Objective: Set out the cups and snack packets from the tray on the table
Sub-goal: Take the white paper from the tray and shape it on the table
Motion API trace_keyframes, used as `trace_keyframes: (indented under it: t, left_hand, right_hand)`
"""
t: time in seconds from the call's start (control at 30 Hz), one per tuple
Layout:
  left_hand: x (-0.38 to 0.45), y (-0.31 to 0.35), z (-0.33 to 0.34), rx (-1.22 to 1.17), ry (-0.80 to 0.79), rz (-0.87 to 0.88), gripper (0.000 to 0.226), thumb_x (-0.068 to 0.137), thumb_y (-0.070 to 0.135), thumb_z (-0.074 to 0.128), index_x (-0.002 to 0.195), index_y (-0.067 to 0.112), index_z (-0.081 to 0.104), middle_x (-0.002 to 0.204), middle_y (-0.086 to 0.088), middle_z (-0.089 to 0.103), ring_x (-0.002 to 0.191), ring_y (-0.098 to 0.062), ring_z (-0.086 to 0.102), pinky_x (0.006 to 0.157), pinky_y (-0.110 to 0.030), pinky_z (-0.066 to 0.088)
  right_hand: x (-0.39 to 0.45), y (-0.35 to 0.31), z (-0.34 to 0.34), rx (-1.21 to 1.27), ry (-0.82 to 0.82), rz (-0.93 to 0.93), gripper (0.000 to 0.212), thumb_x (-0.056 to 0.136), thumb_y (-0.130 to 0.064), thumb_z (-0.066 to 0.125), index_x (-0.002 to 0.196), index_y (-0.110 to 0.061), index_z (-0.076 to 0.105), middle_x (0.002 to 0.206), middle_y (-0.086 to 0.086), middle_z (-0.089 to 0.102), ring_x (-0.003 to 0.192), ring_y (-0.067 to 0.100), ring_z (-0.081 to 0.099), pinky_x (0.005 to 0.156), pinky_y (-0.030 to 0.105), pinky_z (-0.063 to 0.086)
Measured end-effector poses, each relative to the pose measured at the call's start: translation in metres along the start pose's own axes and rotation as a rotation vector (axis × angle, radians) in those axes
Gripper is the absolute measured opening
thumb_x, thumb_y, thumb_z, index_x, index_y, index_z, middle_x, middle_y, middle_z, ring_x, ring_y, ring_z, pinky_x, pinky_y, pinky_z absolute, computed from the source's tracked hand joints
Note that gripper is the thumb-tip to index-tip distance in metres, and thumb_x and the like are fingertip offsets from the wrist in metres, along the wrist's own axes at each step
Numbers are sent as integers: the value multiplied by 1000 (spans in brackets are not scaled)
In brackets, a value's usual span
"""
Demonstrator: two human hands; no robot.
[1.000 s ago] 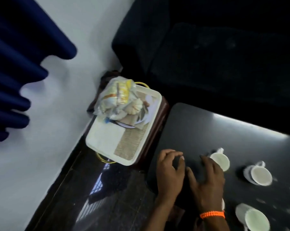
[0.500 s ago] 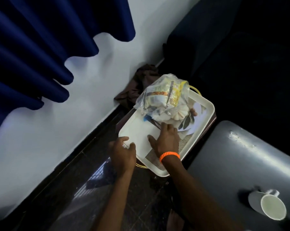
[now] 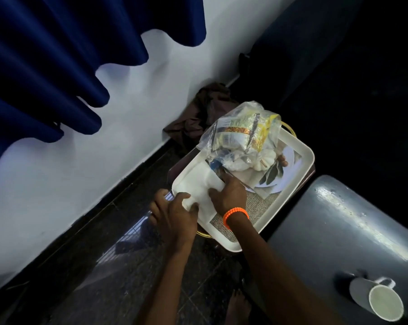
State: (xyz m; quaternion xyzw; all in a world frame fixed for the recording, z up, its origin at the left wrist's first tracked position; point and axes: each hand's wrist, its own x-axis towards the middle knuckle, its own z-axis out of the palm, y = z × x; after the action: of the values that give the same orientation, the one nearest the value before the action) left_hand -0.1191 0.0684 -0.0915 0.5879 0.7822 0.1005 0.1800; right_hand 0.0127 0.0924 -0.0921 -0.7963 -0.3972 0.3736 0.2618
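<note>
A cream tray (image 3: 307, 158) rests on a low stand beside the dark table (image 3: 339, 231). On its far half lies a clear plastic bag of snack packets (image 3: 240, 134), on top of a printed paper. My left hand (image 3: 175, 214) grips the tray's near left corner, thumb on the rim and fingers underneath. My right hand (image 3: 228, 195), with an orange wristband, lies flat on the tray floor, its fingertips at the base of the bag. One white cup (image 3: 376, 299) stands on the table at the lower right.
A white wall (image 3: 81, 172) with a blue curtain (image 3: 57, 55) runs along the left. A brown cloth (image 3: 198, 113) is bunched on the floor behind the tray. A dark sofa (image 3: 350, 90) fills the upper right. The floor is glossy dark tile.
Both hands left the table and moved to the tray. My left hand has closed on the tray's corner, and my right hand slid forward to the bag. The view swung left.
</note>
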Motion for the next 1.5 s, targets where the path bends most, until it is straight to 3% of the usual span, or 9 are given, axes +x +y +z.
trace_keyframes:
  t: [0.13,0.27,0.43,0.57,0.7,0.93,1.07,1.23,1.5]
  left_hand:
    - [-19,25,-6,-197,118,31,39,82,35,83,119,27,75,138,-8,53,125,-34,45,103,-47,41]
    - [-42,63,-4,-654,-12,-270,69,85,41,81,143,12,56,138,-16,60,125,-33,58,107,-49,51]
    - [-67,106,6,-1054,-398,-570,16,84,31,84,94,20,79,96,-7,83,95,-29,78,88,-54,63]
    - [-101,142,23,-950,-487,-453,12,80,20,80,92,16,82,92,-8,83,92,-34,79,89,-59,62]
    - [-158,188,39,-883,-571,-297,13,79,27,79,91,25,81,88,3,83,84,-20,80,83,-48,65]
    - [-289,256,82,-623,-753,94,17,95,17,60,102,28,70,98,5,77,93,-17,73,86,-42,60]
    - [-376,283,98,-494,-870,318,37,98,16,59,134,22,67,119,3,75,109,-19,69,97,-38,55]
    - [-483,302,113,-429,-1056,456,34,95,16,63,124,30,74,96,19,78,89,-1,72,77,-22,57]
    - [-612,344,161,-284,-1250,734,43,99,11,52,133,28,71,118,4,77,101,-12,71,83,-27,53]
  right_hand:
    - [-5,14,-21,224,34,82,22,76,-10,79,96,-13,72,91,8,73,86,28,67,72,29,48]
    - [-19,31,-49,740,56,351,22,74,1,83,88,-8,68,94,25,75,84,35,72,76,53,63]
    - [-42,63,-95,878,167,376,23,72,-2,86,86,-13,72,91,19,78,79,29,75,69,44,65]
    - [-68,98,-138,605,349,141,29,74,-5,83,85,-28,68,82,-6,72,69,1,64,59,15,50]
    - [-100,138,-182,592,525,106,37,79,0,79,95,-34,72,102,-8,71,89,-6,65,70,5,47]
    - [-175,239,-256,766,808,350,44,87,2,73,127,-16,71,115,0,76,101,8,72,86,28,60]
    - [-235,286,-294,851,1039,424,41,84,9,72,112,-21,77,112,0,76,97,2,73,78,15,57]
    - [-306,345,-338,892,1362,599,39,80,12,73,88,-26,76,102,5,76,97,26,74,84,42,61]
    - [-366,439,-406,533,1639,662,29,77,10,73,96,-12,80,99,0,73,95,22,72,84,35,57]
